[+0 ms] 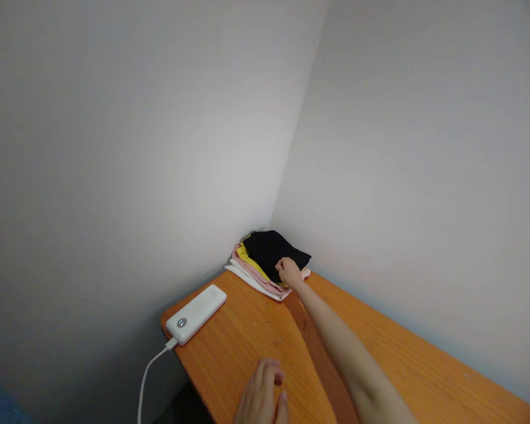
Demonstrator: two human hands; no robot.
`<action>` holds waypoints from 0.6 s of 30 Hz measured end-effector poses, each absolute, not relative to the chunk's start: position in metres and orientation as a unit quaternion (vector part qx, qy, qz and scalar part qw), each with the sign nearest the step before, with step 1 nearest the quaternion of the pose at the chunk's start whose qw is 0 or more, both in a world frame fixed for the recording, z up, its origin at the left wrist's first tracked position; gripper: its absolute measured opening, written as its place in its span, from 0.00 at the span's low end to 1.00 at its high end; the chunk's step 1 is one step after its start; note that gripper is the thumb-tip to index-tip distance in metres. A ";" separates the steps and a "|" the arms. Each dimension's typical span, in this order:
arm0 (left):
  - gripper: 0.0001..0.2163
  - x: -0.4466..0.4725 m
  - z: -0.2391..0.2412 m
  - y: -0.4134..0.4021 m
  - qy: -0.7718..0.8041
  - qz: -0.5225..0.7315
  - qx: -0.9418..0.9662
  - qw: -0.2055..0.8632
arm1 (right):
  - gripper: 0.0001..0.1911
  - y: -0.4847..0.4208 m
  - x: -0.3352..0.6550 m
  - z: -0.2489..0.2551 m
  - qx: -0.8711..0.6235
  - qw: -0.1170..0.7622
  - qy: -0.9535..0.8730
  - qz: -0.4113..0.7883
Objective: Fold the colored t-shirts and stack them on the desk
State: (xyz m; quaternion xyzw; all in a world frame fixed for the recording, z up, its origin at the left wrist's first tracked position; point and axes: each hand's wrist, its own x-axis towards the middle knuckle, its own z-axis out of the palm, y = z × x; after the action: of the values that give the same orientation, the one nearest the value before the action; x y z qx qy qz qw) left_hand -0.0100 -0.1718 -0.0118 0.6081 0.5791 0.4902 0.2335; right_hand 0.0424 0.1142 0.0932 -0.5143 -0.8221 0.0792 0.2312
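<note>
A stack of folded clothes lies in the far corner of the table. Its top piece is a black cloth (267, 250), with a yellow piece (247, 256), a pink piece (265, 285) and a white piece (242, 274) beneath. My right hand (290, 272) reaches to the near right side of the stack, its fingers closed at the black cloth. Just above the table at the bottom of the view is my left hand (262, 393). Its fingers are loosely bent, with the thumb apart, and nothing shows in them.
A white power bank (197, 313) rests by the left edge of the wooden table (256, 335). From it a white cable (146, 374) hangs over the edge. Grey walls (194, 147) meet behind the stack. Something blue (0, 400) shows at the lower left.
</note>
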 end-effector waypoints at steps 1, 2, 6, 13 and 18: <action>0.10 -0.010 -0.009 -0.174 0.578 0.492 0.608 0.232 | 0.09 0.113 0.047 0.102 -0.515 0.258 -0.813 0.087; 0.10 -0.011 -0.007 -0.176 0.578 0.494 0.607 0.232 | 0.10 0.110 0.056 0.112 -0.515 0.285 -0.803 0.095; 0.11 -0.015 0.001 -0.181 0.573 0.506 0.595 0.248 | 0.16 0.065 0.128 0.142 -0.493 0.368 -0.777 0.132; 0.12 -0.022 0.017 -0.189 0.554 0.559 0.582 0.205 | 0.22 -0.080 0.344 0.113 -0.617 0.423 -0.640 0.177; 0.11 0.010 0.061 -0.207 0.434 0.433 0.757 0.227 | 0.22 -0.201 0.437 0.073 -0.719 0.346 -0.575 0.183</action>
State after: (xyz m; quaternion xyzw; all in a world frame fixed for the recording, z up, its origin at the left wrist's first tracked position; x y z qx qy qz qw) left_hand 0.0101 -0.2068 0.0606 0.7570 0.4337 0.4326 0.2274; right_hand 0.4370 -0.2008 0.0732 -0.7187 -0.5745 0.1833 0.3462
